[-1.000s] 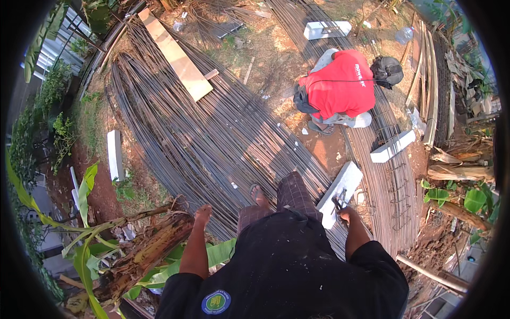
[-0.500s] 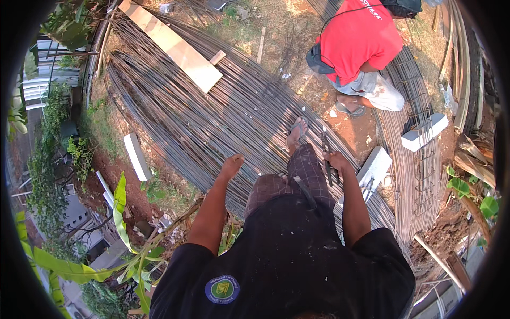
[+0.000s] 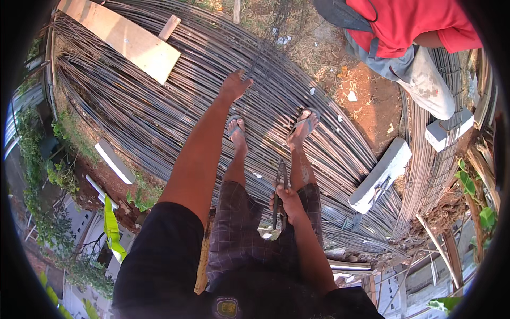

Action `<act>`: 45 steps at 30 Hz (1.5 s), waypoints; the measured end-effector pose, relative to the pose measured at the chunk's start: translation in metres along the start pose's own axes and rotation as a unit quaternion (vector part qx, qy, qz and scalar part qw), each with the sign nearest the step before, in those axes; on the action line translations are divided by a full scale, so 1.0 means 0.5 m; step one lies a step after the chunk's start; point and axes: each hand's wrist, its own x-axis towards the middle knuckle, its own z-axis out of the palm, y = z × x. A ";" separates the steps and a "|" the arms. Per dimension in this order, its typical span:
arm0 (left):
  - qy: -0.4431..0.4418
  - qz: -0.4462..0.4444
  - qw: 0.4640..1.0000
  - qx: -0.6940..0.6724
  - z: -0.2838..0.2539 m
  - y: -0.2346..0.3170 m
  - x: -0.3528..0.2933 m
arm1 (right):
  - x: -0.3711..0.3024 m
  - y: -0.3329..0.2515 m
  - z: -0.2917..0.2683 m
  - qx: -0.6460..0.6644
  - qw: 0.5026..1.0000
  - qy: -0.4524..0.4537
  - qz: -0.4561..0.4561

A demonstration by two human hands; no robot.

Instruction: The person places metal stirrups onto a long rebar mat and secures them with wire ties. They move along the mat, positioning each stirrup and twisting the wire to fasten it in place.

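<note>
A pair of dark long-handled pincers [image 3: 281, 173] is in my right hand [image 3: 288, 202], the fingers wrapped round the handles in front of my thigh. My left hand [image 3: 235, 86] reaches out over the long steel rods [image 3: 202, 106], thumb and fingers apart, holding nothing that I can see. Just beyond its fingertips lies a loose tangle of thin dark wire [image 3: 271, 58], spread across the rods and the soil. Both my feet, in sandals, stand on the rods.
A wooden board [image 3: 127, 40] lies on the rods at the far left. At the right, a person in a red shirt [image 3: 411, 26] bends beside a long rebar cage [image 3: 445, 80]. White blocks [image 3: 381, 174] lie near the cage, and another pale block [image 3: 115, 162] lies at left.
My left hand has stretched forward toward the thin wire. My right hand has come in before my body with the pincers. My view has shifted, and both feet now show on the rods.
</note>
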 end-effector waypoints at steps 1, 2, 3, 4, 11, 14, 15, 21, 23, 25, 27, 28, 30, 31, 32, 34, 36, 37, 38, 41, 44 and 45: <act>0.035 0.035 0.999 0.007 0.012 -0.017 0.068 | 0.012 0.007 0.006 -0.010 1.000 0.009 -0.004; 0.014 0.024 1.000 -0.001 0.017 0.009 0.123 | 0.025 0.014 0.014 -0.010 1.000 0.024 -0.013; -0.007 0.012 1.000 -0.006 0.018 0.038 0.175 | 0.032 0.015 0.030 -0.007 0.999 0.046 -0.017; 0.042 0.046 0.997 0.048 0.041 0.022 0.220 | 0.034 0.019 0.035 -0.014 0.999 0.040 0.001; 0.354 0.211 0.868 0.277 0.218 -0.096 0.524 | 0.027 -0.022 0.049 0.019 0.998 0.021 0.065; 0.074 0.098 0.992 0.013 0.229 0.010 0.522 | 0.023 -0.038 0.052 0.063 0.994 0.032 0.082; 0.067 0.074 0.995 0.018 0.246 0.023 0.521 | 0.021 -0.051 0.054 0.062 0.995 0.031 0.076; -0.047 -0.019 0.999 -0.013 0.273 0.023 0.499 | 0.021 -0.058 0.045 0.070 0.996 0.025 0.054; -0.028 -0.005 0.993 -0.115 0.267 0.021 0.471 | 0.024 -0.058 0.045 0.074 0.995 0.028 0.054; -0.023 0.021 0.970 -0.241 0.236 0.016 0.434 | 0.022 -0.064 0.043 0.070 0.995 0.036 0.063; -0.049 0.032 0.949 -0.310 0.202 0.010 0.407 | 0.022 -0.060 0.039 0.060 0.996 0.038 0.057; -0.073 0.028 0.946 -0.316 0.176 0.000 0.396 | 0.023 -0.060 0.035 0.052 0.997 0.036 0.055; -0.053 0.034 0.958 -0.279 0.148 -0.033 0.396 | 0.023 -0.060 0.032 0.070 0.995 0.041 0.052; -0.007 0.043 0.972 -0.233 0.137 -0.049 0.393 | 0.024 -0.060 0.032 0.079 0.995 0.043 0.050; 0.041 0.050 0.980 -0.186 0.130 -0.060 0.390 | 0.024 -0.062 0.032 0.068 0.995 0.049 0.047; -0.016 0.040 0.959 -0.280 0.101 -0.052 0.355 | 0.025 -0.066 0.036 0.050 0.996 0.066 0.038; -0.081 0.028 0.944 -0.318 0.054 -0.030 0.289 | 0.029 -0.051 0.034 0.042 0.996 0.072 0.027; -0.110 0.019 0.944 -0.311 0.023 -0.026 0.254 | 0.032 -0.046 0.033 0.033 0.997 0.069 0.021; -0.141 0.013 0.941 -0.306 -0.001 -0.022 0.235 | 0.032 -0.045 0.036 0.036 0.997 0.070 0.018; -0.094 0.033 0.970 -0.223 -0.069 -0.065 0.201 | 0.036 -0.040 0.040 0.028 0.997 0.073 0.002; 0.029 0.057 0.980 -0.190 -0.157 -0.040 0.130 | 0.042 -0.031 0.047 0.007 0.996 0.084 -0.007; 0.066 0.074 0.988 -0.118 -0.189 -0.048 0.115 | 0.046 -0.022 0.043 0.017 0.996 0.082 -0.017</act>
